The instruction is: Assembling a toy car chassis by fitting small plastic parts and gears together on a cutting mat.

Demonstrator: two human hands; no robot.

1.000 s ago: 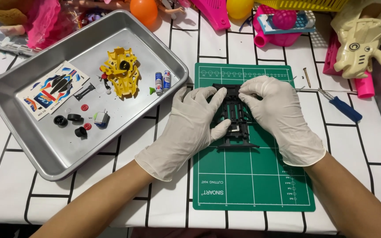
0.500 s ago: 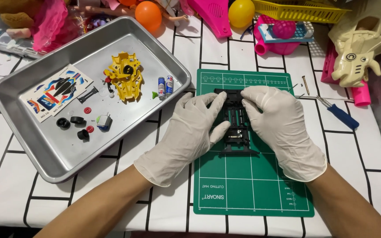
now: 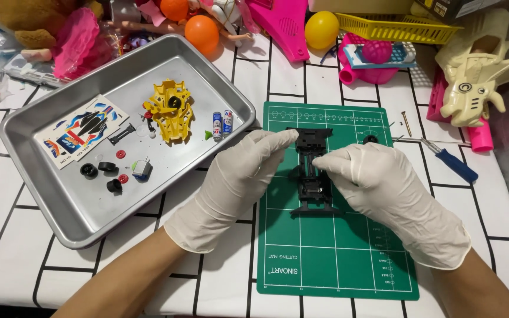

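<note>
Both gloved hands, left and right, meet fingertip-to-fingertip (forearms bare), palms down.

Counted: two gloved hands, left hand and right hand, on one black chassis. In one metal tray: one yellow body shell, two small batteries, one sticker sheet. Beyond: two orange balls, one yellow ball, one blue-handled screwdriver.

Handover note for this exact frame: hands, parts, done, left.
Left hand: gloved, fingertips on the black chassis, upper left end.
Right hand: gloved, fingers on the chassis's right side.
Chassis lies on the green cutting mat.
In the metal tray: yellow body shell, sticker sheet, two small batteries, black wheels, small motor.
Blue screwdriver right of the mat.
Done: bare chassis out on the mat.
Left: tray parts are not fitted.
</note>
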